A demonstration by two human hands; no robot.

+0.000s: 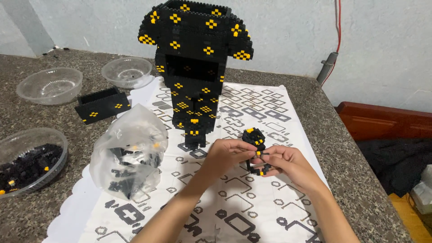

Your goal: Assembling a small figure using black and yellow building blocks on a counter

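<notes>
Both hands meet over the patterned white cloth (252, 202) that covers the middle of the stone table (355, 157). Between them is a small black-and-yellow brick piece (255, 150), held in the air just above the cloth. Its long axis runs roughly up and down in the view: a bulkier, rounded end points away from the person, toward the tall model, and a thinner end with yellow studs points back toward the wrists.

The left hand (223, 155) has its fingers (238, 145) pinched on the piece's upper left side. The right hand (288, 163) has its fingers (268, 155) closed on the lower right part, thumb and forefinger tips touching the bricks. The fingertips of the two hands nearly meet at the piece's middle.

Beyond the fingers stands a tall black brick model (195, 67) dotted with yellow crosses. Left of the left-hand fingers sits a clear plastic bag (128, 150) of black parts. Farther left lie a flat black brick panel (102, 105), a clear bowl (29, 157) of loose bricks, and two more clear bowls (49, 84) (127, 71).
</notes>
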